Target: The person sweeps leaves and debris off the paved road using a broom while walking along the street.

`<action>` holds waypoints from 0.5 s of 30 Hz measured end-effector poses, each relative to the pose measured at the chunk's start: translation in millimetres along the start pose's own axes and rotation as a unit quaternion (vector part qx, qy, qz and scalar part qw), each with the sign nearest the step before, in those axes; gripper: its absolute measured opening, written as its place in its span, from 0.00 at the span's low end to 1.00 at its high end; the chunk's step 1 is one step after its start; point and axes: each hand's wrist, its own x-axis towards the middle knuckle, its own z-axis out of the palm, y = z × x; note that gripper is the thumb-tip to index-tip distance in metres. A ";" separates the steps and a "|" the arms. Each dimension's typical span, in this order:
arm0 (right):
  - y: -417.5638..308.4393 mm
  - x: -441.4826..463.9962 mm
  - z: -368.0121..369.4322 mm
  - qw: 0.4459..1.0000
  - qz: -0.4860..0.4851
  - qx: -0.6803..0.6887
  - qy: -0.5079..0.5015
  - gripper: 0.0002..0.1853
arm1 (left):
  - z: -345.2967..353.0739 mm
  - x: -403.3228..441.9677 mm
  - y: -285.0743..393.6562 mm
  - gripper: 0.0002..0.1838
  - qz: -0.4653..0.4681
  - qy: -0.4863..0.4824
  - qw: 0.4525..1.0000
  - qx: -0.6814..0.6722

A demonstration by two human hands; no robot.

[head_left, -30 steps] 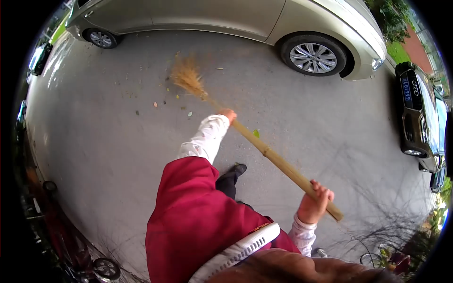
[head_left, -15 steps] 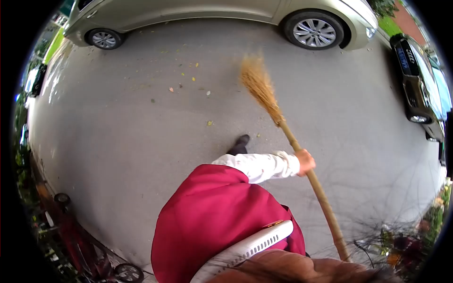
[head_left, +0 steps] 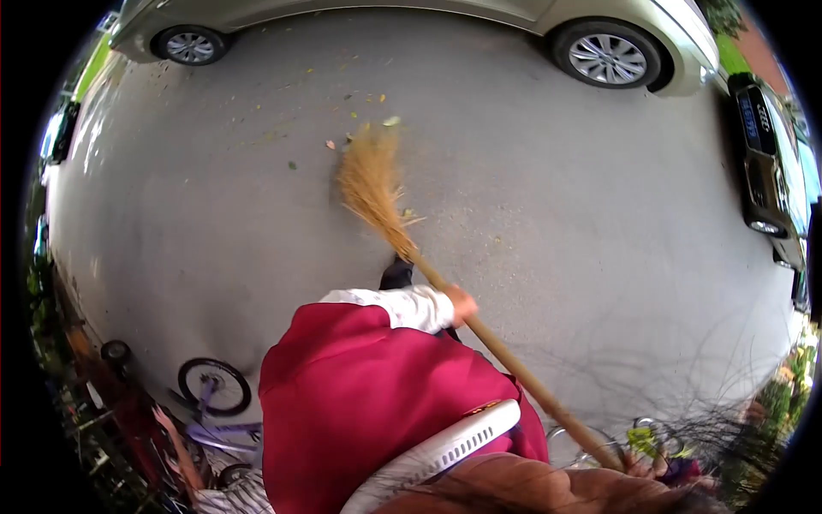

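Observation:
My left hand point(head_left: 462, 306), at the end of a white sleeve, is wrapped round the wooden handle of a straw broom point(head_left: 373, 184). The handle slants from the lower right up to the left, and its bristles are spread on the grey pavement. Small leaves lie around the bristle tips, with a pale green leaf point(head_left: 391, 121) just beyond them and a pinkish one point(head_left: 330, 145) to the left. My right hand cannot be made out; the upper end of the handle runs down beside my shoulder, partly behind dark hair.
A beige car point(head_left: 411, 7) stands across the far side, and a dark car point(head_left: 765, 163) on the right. At the lower left are a purple bicycle point(head_left: 223, 439) and a person's arm point(head_left: 181, 450). A white neck fan point(head_left: 445, 450) rests over my burgundy vest point(head_left: 368, 377).
The broom has swept left across the pavement, its bristles now among the leaves. My left hand moved left with it. The purple bicycle and the person's arm have come into view.

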 end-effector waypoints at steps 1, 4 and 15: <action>66.0 -8.1 38.5 0.998 0.054 0.012 -0.026 0.14 | -27.8 -30.8 -62.3 0.08 -0.078 -0.045 0.994 0.058; 190.8 -97.7 146.4 0.930 0.219 0.070 -0.289 0.08 | -77.3 -121.5 -223.4 0.06 -0.286 0.004 0.943 0.172; 101.7 -58.8 43.1 0.936 0.165 0.143 -0.277 0.15 | -95.8 -101.9 -108.6 0.07 -0.106 0.230 0.961 0.116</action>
